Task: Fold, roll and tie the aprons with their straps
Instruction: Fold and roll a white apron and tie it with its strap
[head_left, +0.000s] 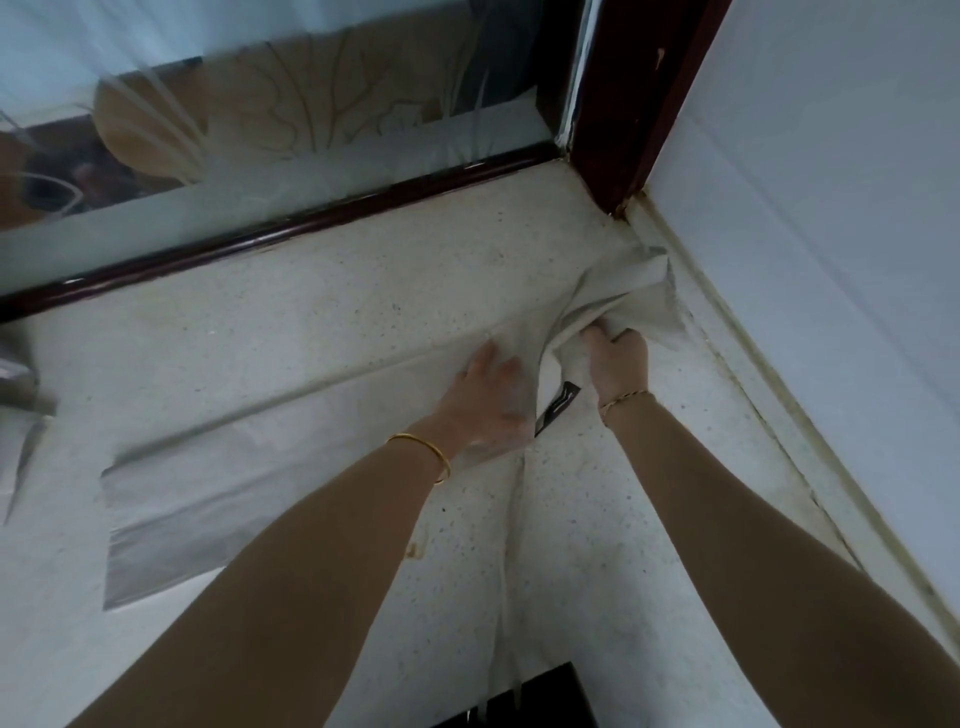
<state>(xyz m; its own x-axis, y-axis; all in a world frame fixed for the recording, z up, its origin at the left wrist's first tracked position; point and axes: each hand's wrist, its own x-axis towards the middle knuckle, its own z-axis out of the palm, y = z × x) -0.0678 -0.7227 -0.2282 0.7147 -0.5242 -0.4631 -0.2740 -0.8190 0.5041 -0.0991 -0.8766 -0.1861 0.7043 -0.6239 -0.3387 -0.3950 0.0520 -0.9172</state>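
Note:
A pale cream apron lies folded into a long band across the speckled counter, running from the left towards the far right corner. My left hand presses flat on the band near its right part. My right hand grips a bunched, lifted end of the apron by the corner. A small black label shows between my hands. A thin strap trails from the apron towards me over the counter's front edge.
A dark wooden window frame with patterned frosted glass borders the counter at the back. A white wall closes the right side. More pale cloth lies at the left edge. A dark object sits at the bottom.

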